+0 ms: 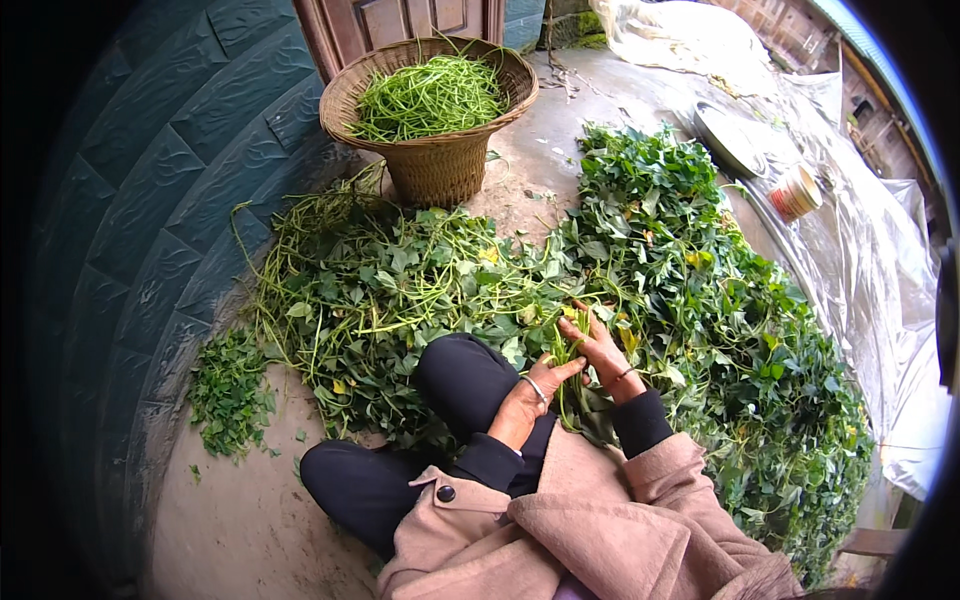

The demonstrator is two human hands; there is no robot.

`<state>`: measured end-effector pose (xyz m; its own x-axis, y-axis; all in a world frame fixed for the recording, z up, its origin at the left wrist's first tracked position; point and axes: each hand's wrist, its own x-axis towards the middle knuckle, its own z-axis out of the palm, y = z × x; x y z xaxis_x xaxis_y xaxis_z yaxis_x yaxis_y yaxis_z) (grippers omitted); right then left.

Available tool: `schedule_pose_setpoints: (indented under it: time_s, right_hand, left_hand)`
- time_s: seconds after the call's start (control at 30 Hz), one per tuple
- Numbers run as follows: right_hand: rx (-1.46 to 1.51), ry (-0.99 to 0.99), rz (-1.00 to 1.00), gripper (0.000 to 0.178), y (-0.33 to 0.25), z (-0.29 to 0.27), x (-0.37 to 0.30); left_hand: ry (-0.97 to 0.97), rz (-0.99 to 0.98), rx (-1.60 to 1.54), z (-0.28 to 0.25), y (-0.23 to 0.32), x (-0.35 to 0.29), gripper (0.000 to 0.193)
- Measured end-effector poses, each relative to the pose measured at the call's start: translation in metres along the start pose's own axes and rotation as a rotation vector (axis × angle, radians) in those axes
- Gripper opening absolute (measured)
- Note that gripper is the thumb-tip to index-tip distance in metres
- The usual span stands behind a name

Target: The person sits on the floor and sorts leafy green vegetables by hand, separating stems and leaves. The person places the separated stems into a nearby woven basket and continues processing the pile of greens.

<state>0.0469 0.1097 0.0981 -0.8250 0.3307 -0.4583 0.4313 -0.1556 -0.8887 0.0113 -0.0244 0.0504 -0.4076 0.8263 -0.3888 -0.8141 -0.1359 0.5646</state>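
Observation:
My left hand (540,390), with a silver bangle at the wrist, is closed on a small bunch of leafy green stems (562,350) in front of my lap. Close beside it, my right hand (603,355) has its fingers bent around the same stems, and a thin dark band circles that wrist. Some of the fingers are hidden by the stems and by each other. Around both hands lies a broad heap of green leafy vines (740,310), with a few yellowed leaves among them. Long pale stems (400,310) tangle with leaves to the left.
A tall woven basket (435,165) full of stripped green stems (430,98) stands ahead, before a brown door (400,20). A small leaf pile (230,390) lies by the dark tiled wall (170,190). On the right are plastic sheeting (850,270), a round tray (728,140) and a tub (795,193).

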Motion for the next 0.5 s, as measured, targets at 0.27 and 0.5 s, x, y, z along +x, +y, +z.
schedule_pose_setpoints:
  time_s: [0.27,0.5]
  right_hand:
    - [-0.115,0.130,-0.486,0.074,-0.009,-0.047,-0.009]
    - [-0.808,0.230,-0.875,0.028,-0.028,-0.026,-0.014]
  left_hand:
    - [0.106,0.076,0.026,0.004,-0.004,0.011,0.022]
    - [0.070,0.131,0.085,0.000,-0.008,0.015,0.018]
